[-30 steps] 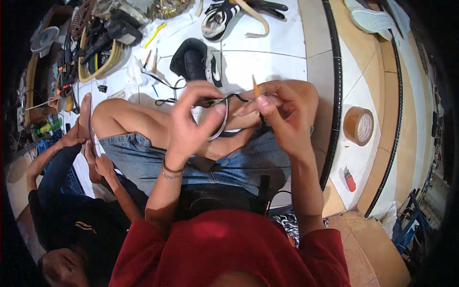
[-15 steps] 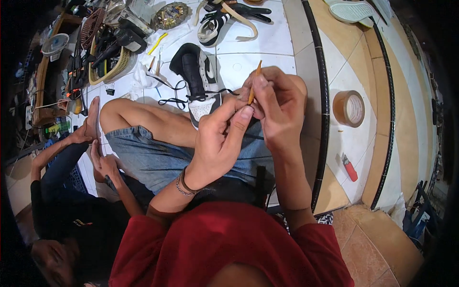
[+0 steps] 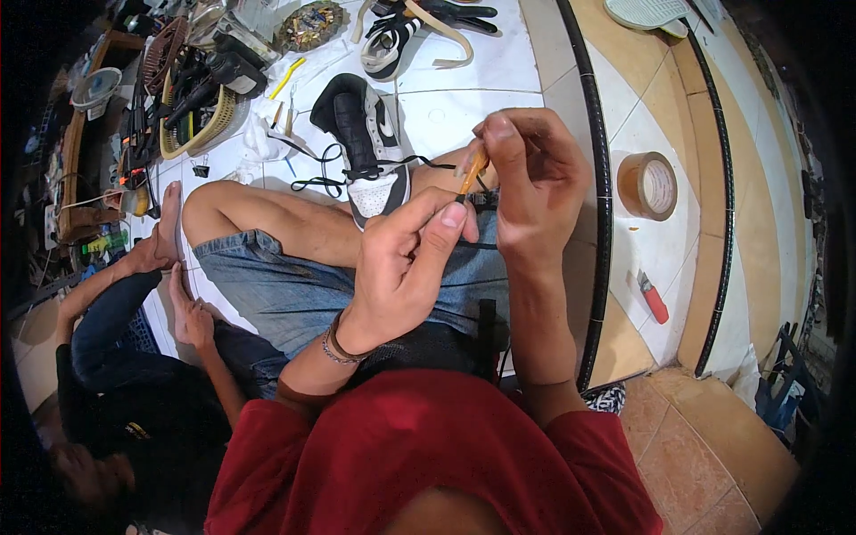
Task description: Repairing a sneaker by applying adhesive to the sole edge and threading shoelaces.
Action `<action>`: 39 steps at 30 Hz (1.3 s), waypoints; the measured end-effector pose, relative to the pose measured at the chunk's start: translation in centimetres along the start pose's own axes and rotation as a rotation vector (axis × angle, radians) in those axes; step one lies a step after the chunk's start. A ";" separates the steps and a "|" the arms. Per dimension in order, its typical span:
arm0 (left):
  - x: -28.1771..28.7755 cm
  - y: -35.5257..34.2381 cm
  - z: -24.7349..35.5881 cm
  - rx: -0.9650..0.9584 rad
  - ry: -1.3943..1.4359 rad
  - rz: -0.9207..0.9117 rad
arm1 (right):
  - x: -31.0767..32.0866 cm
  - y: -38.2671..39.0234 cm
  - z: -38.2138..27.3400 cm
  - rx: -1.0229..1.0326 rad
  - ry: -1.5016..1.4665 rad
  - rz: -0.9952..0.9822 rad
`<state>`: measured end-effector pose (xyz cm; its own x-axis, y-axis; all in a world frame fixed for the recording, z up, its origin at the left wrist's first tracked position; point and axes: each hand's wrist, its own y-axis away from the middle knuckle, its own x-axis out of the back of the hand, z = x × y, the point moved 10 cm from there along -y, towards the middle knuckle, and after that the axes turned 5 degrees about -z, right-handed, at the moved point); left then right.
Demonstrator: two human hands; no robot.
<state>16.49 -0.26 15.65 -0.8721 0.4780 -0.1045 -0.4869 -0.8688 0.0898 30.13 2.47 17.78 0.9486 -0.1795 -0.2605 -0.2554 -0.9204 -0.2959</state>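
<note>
Above my lap, my left hand [image 3: 401,259] pinches a dark lace end between thumb and forefinger, with a narrow strip of brown tape [image 3: 471,175] rising from it. My right hand [image 3: 539,183] is closed on the strip's upper end with thumb and fingertips. How far the tape wraps the lace is too small to tell. Left of my hands lies a black-and-white high-top shoe [image 3: 358,129], toe toward me. Its black shoelace [image 3: 419,162] runs from the eyelets toward my hands, and another length lies looped on the shoe's left.
A roll of brown tape [image 3: 631,185] and a red-handled cutter [image 3: 654,299] lie on the right ledge. A yellow basket of tools [image 3: 201,138], a second sneaker [image 3: 385,52] and a dish of small parts [image 3: 312,25] sit farther off. Another person [image 3: 134,401] sits at the lower left.
My right hand has turned and drawn slightly right and outward, its fingers now at the tape strip's upper end. My left hand keeps its pinch. The view has shifted a little.
</note>
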 end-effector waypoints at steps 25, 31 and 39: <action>-0.4 1.2 0.6 0.060 0.725 -0.197 | -1.7 1.9 -0.6 -0.235 -0.218 -0.136; -0.4 1.1 0.8 0.055 0.688 -0.202 | -2.6 1.2 -2.0 -0.118 -0.134 -0.186; 3.8 0.6 4.9 -0.299 -0.111 0.037 | -4.6 -0.2 -2.5 -0.146 -0.031 -0.213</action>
<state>12.70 1.68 20.19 -0.8971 0.4418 0.0036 -0.4331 -0.8777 -0.2053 26.32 2.62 21.38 0.9714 0.0328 -0.2353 -0.0184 -0.9770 -0.2123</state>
